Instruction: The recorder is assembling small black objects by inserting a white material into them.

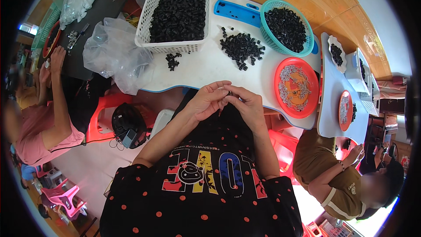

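My left hand [207, 101] and my right hand [247, 105] meet in front of my body, just off the table's near edge. Between their pinched fingertips is a small dark part [229, 93], mostly covered by the fingers. Beyond my hands, a loose pile of small black plastic pieces [242, 49] lies on the white table [193, 72]. A smaller cluster of black pieces [173, 61] sits to its left. To the right stands a round orange-red plate [278, 83] holding many small silvery metal pieces.
At the back are a white basket [143, 33] and a turquoise basket [264, 26], both full of black pieces. A blue tray [237, 13] lies between them. Clear plastic bags [116, 52] rest at the left. Co-workers sit on both sides, beside red stools [103, 118].
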Demonstrator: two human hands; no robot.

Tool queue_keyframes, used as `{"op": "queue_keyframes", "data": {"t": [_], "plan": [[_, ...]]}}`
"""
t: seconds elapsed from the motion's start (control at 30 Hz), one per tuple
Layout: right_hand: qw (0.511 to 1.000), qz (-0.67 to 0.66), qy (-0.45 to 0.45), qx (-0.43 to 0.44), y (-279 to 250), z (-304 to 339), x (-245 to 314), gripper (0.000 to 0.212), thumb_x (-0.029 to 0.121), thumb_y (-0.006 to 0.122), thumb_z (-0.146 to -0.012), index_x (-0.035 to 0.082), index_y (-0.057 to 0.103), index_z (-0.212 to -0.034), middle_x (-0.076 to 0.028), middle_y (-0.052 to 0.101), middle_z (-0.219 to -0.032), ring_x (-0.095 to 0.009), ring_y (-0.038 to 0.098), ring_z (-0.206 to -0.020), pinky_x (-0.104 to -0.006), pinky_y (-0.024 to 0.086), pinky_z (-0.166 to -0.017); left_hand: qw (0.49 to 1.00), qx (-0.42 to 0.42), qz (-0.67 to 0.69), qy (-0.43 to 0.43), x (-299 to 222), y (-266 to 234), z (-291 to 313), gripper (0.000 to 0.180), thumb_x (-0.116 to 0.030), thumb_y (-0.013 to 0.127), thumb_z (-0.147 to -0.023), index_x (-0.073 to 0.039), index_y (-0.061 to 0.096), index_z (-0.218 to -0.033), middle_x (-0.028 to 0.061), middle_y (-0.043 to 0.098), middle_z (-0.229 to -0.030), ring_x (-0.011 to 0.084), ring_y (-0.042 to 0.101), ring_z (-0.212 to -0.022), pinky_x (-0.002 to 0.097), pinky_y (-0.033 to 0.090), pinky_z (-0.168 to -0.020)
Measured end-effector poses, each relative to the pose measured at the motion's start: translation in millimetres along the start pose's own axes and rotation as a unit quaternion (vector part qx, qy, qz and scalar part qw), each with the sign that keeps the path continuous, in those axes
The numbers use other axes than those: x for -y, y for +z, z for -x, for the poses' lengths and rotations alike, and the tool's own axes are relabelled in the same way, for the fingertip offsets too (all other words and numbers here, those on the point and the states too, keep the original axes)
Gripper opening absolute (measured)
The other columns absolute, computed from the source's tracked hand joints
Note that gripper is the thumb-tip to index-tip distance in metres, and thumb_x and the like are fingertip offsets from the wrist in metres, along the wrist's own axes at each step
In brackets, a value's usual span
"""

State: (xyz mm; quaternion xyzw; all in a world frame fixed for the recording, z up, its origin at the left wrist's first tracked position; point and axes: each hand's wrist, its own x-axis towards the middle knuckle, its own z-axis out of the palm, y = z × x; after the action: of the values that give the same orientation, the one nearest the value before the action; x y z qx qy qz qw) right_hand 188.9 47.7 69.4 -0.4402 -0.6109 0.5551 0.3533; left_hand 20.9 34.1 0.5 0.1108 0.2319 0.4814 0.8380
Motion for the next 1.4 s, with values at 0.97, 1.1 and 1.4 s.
{"op": "queue_keyframes", "data": {"t": [0.97, 1.1, 1.4], "plan": [[0.95, -0.297, 0.055, -0.076, -39.6, -1.8, -44.5, 0.023, 0.012, 0.063, -0.093, -0.005, 0.067, -0.108, -0.003, 0.065, -0.087, -0.011, 0.058, -0.075, -0.0264, 0.05, -0.066, 0.743, 0.008, -0.603, 0.291, -17.3, 73.6, -17.4, 0.026, 0.002, 0.069, -0.083, -0.001, 0.07, -0.108, 0.0092, 0.065, -0.11, 0.0157, 0.061, -0.099, 0.028, 0.05, -0.083], [0.911, -0.406, 0.076, -0.005, -44.5, 16.8, -41.5, 0.025, 0.013, 0.061, -0.094, -0.005, 0.065, -0.111, -0.005, 0.064, -0.087, -0.008, 0.057, -0.07, -0.0238, 0.051, -0.057, 0.802, 0.045, -0.554, 0.219, -9.6, 77.6, -20.3, 0.023, 0.004, 0.068, -0.082, 0.0, 0.071, -0.105, 0.0113, 0.063, -0.111, 0.0191, 0.06, -0.104, 0.0281, 0.049, -0.087], [0.979, 0.084, 0.095, -0.159, -115.6, 52.5, -34.9, 0.024, 0.017, 0.063, -0.091, 0.0, 0.068, -0.108, -0.01, 0.066, -0.093, -0.019, 0.062, -0.083, -0.035, 0.05, -0.08, 0.868, 0.066, -0.467, 0.155, 14.1, 81.2, -16.3, 0.021, 0.007, 0.068, -0.082, 0.001, 0.07, -0.102, 0.0113, 0.064, -0.108, 0.0169, 0.06, -0.101, 0.026, 0.048, -0.086]]}}
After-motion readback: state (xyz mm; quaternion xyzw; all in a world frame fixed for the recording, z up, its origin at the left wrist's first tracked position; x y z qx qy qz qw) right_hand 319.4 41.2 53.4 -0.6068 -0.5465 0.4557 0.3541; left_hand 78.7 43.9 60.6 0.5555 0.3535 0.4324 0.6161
